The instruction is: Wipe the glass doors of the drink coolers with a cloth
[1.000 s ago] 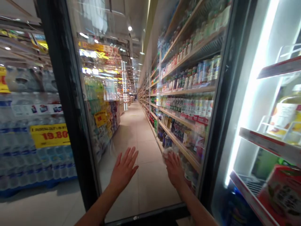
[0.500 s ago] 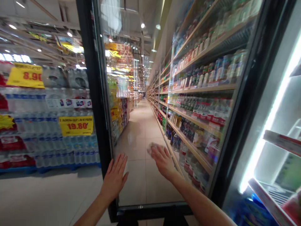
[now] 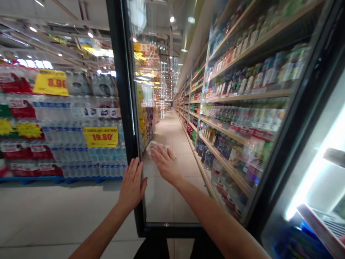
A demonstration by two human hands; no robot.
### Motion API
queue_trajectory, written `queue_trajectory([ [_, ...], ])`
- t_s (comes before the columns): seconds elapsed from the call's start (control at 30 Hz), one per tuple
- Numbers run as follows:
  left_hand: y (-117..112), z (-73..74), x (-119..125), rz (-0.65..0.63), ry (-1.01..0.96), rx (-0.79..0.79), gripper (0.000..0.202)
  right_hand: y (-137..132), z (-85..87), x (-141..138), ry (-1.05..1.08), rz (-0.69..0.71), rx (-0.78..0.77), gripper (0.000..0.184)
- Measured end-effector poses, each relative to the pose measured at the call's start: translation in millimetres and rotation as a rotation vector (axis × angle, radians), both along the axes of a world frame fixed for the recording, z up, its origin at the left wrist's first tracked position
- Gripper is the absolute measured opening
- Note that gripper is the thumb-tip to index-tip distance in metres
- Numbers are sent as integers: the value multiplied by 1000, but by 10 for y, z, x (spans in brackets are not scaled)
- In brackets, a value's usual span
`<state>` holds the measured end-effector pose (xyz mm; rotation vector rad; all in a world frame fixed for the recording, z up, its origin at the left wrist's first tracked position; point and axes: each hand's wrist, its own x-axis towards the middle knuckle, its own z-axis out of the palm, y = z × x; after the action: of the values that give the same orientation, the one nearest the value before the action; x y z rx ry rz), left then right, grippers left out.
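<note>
Fingers, left hand (image 3: 132, 185): flat on door frame (image 3: 122, 90) | right hand (image 3: 165, 165): flat on cloth (image 3: 152, 145)

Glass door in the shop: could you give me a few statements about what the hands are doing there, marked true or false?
1. The right hand presses a pale cloth against the glass door. True.
2. The left hand holds a bottle. False: it lies flat on the door's black frame.
3. The yellow price tag beside the door reads 19.80. True.
4. The door is closed. False: it stands open, with the lit fridge to its right.
</note>
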<state>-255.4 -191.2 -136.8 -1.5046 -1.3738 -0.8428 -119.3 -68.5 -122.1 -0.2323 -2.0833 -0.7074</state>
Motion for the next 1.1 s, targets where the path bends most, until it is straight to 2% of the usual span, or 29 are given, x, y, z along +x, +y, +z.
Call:
queue_trajectory([
  [0.07, -5, 88, 9, -7, -8, 21, 70, -33, 9, -61, -18, 11, 23, 41],
  [0.17, -1, 177, 3, -6, -4, 40, 70, -78, 1, -118, -150, 78, 146, 40],
  [0.23, 14, 231, 1, -8, -17, 51, 69, -76, 171, -169, -131, 69, 150, 40],
  [0.37, 63, 375, 33, -38, -60, 81, 69, -31, 698, -248, 46, -8, 42, 42],
  [0.43, 86, 457, 50, -47, -58, 103, 69, -9, 816, -236, 36, 10, 86, 41],
  [0.57, 137, 616, 53, -46, -36, 131, 69, 53, 950, -176, -77, 98, 260, 37],
  [0.7, 213, 771, 75, -57, -36, 163, 71, 83, 1307, -178, 100, 14, 114, 38],
  [0.77, 253, 839, 104, -65, -47, 179, 71, 73, 1377, -159, 152, -12, 61, 39],
  [0.87, 304, 918, 155, -76, -42, 184, 70, 102, 1270, -9, 91, -3, 130, 39],
  [0.93, 336, 957, 191, -83, -36, 189, 69, 203, 1213, 207, 111, -24, 175, 39],
  [0.97, 354, 974, 211, -88, -32, 192, 69, 278, 1222, 346, 182, -56, 171, 40],
  [1.1, 472, 1052, 331, -119, -19, 207, 71, 565, 1389, 927, 679, -215, 100, 45],
])
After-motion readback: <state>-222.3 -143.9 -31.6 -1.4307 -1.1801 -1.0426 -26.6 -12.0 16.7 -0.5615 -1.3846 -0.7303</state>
